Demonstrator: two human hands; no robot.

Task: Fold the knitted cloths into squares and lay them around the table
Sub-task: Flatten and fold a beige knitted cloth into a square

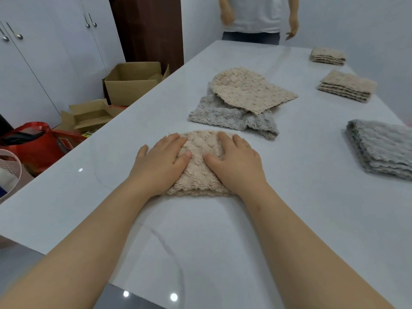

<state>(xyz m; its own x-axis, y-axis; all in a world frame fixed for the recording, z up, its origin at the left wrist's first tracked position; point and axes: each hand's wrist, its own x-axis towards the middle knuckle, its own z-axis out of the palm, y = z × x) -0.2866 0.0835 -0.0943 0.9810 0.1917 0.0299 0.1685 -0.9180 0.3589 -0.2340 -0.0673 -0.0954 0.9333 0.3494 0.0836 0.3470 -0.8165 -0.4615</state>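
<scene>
A folded beige knitted cloth lies on the white table in front of me. My left hand presses flat on its left side and my right hand presses flat on its right side, fingers straight. Beyond it an unfolded beige cloth lies on top of a rumpled grey cloth. Along the right edge sit a folded grey cloth and two folded beige cloths.
A person in a white shirt stands at the table's far end. Left of the table on the floor are open cardboard boxes, a red bag and a pink basket. White cupboards line the left wall.
</scene>
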